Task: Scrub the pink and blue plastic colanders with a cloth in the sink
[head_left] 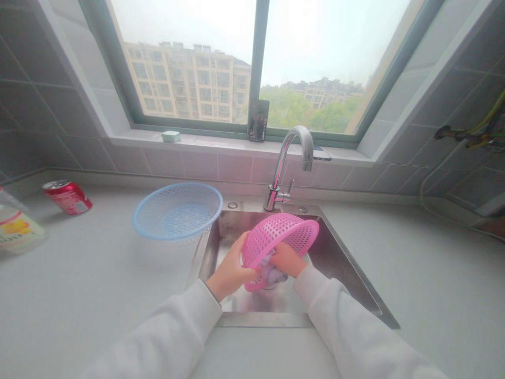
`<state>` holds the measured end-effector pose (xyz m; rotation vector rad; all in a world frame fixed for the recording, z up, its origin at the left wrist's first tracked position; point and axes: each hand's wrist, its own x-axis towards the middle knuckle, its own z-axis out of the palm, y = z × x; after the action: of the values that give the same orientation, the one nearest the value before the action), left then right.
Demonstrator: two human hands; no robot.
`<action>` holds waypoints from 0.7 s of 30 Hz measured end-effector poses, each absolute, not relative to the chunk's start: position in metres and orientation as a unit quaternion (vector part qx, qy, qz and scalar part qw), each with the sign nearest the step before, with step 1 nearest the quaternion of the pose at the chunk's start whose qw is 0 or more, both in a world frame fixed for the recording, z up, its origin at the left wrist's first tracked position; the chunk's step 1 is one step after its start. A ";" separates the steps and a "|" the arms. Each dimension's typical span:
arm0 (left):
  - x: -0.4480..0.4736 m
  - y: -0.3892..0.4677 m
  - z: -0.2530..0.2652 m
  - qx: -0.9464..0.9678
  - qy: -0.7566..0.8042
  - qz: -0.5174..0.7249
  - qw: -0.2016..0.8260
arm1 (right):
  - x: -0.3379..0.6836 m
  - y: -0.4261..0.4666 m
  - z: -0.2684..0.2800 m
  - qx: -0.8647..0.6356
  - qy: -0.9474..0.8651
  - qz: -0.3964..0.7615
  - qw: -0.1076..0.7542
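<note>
Over the sink (347,263), a pink plastic colander (272,234) is held tilted, its opening turned toward me and to the right. My left hand (232,268) grips its left rim, thumb on the near edge and fingers round the outside. Inside the colander, my right hand (288,259) is closed on a crumpled pale cloth (272,271) that lies against the inner wall. Part of the cloth and the right fingertips are hidden. The chrome faucet (295,152) rises just behind the colander, and no water shows at its spout.
A light blue basket (177,231) stands on the counter left of the sink, overlapping its edge. Farther left are a red can (68,197) and a clear labelled bottle (18,223). The windowsill holds a pale green block (171,137), a dark package (259,121) and a phone (321,153).
</note>
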<state>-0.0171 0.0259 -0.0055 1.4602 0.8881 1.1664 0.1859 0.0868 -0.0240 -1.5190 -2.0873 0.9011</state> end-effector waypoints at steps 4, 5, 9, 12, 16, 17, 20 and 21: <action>-0.021 0.027 -0.005 0.600 0.408 0.489 0.484 | 0.200 0.097 -0.014 -0.669 -0.696 0.195 0.175; -0.021 0.027 -0.004 0.606 0.414 0.482 0.478 | 0.202 0.098 -0.009 -0.693 -0.681 0.171 0.166; -0.020 0.027 -0.003 0.617 0.426 0.460 0.475 | 0.203 0.096 0.007 -0.742 -0.653 0.092 0.120; -0.018 0.028 -0.004 0.591 0.422 0.465 0.506 | 0.197 0.091 0.014 -0.710 -0.696 0.012 0.104; -0.016 0.026 -0.002 0.525 0.415 0.472 0.574 | 0.191 0.086 0.017 -0.662 -0.746 -0.047 0.053; -0.015 0.026 -0.001 0.507 0.414 0.474 0.589 | 0.191 0.085 0.017 -0.656 -0.752 -0.048 0.043; -0.014 0.023 0.003 0.474 0.399 0.493 0.611 | 0.189 0.085 0.012 -0.652 -0.757 -0.006 0.039; -0.013 0.023 0.003 0.469 0.391 0.503 0.612 | 0.188 0.084 0.009 -0.649 -0.759 0.032 0.046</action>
<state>-0.0134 0.0229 0.0034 1.0813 0.9015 1.1608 0.1883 0.0844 0.0090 -1.9795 -2.3166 0.0975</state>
